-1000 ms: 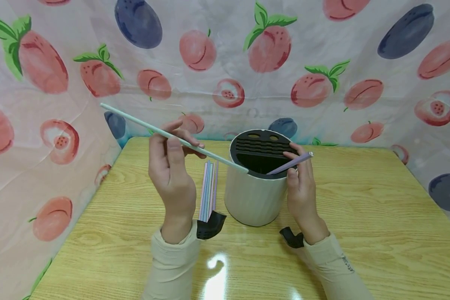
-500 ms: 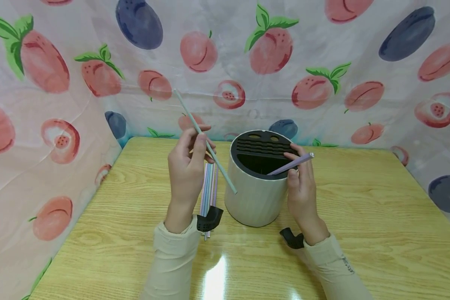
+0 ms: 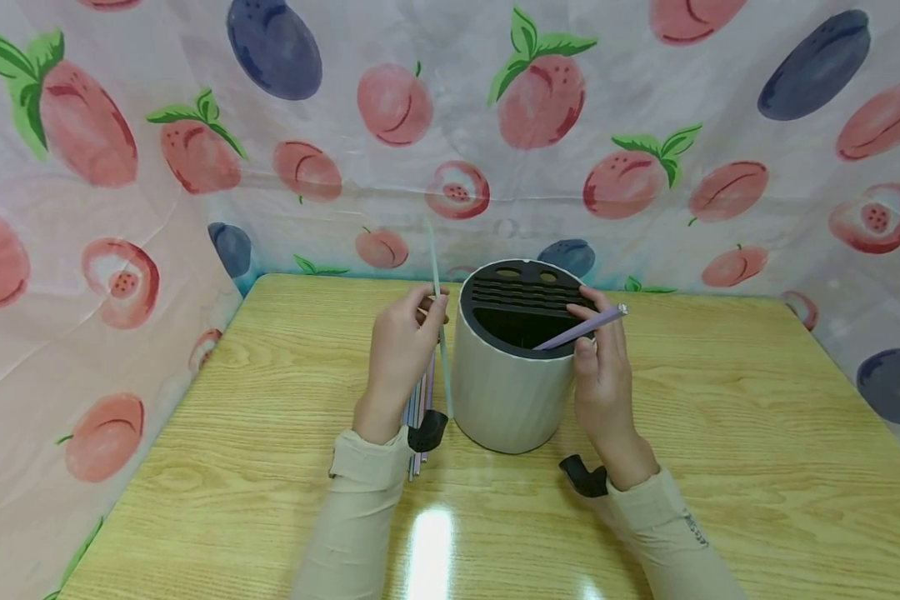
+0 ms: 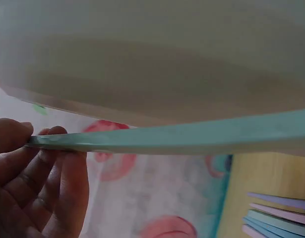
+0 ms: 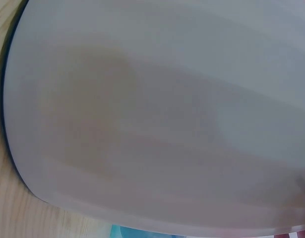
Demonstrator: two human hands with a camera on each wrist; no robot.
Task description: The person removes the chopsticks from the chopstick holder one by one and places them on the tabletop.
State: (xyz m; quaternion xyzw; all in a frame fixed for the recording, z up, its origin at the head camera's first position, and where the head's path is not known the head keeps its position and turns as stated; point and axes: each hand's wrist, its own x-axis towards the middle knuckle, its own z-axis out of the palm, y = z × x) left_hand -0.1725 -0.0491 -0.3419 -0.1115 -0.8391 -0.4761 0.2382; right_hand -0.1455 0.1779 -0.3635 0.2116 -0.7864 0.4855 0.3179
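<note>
My left hand (image 3: 405, 346) pinches a mint-green chopstick (image 3: 434, 254) between thumb and fingers. The chopstick stands nearly upright, its lower end close to the left side of a white round chopstick holder (image 3: 506, 400). In the left wrist view, the green chopstick (image 4: 192, 135) runs below the holder's wall (image 4: 142, 74). My right hand (image 3: 606, 387) rests against the holder's right side, with fingertips on the edge of its black slotted lid (image 3: 528, 287). A purple chopstick (image 3: 577, 329) leans out of the lid's large opening, past the right fingers. Only the holder's wall (image 5: 142, 124) fills the right wrist view.
Several pastel chopsticks (image 3: 419, 404) lie side by side on the wooden table (image 3: 270, 417), partly hidden by the left wrist. The same bundle (image 4: 278, 218) shows in the left wrist view. Behind hangs a fruit-printed cloth (image 3: 487, 50). Black wrist mounts (image 3: 583, 477) stick out from the sleeves.
The left hand has moved right and lower, turning the green chopstick from a slant to nearly upright beside the holder. The right hand, holder and purple chopstick have stayed put.
</note>
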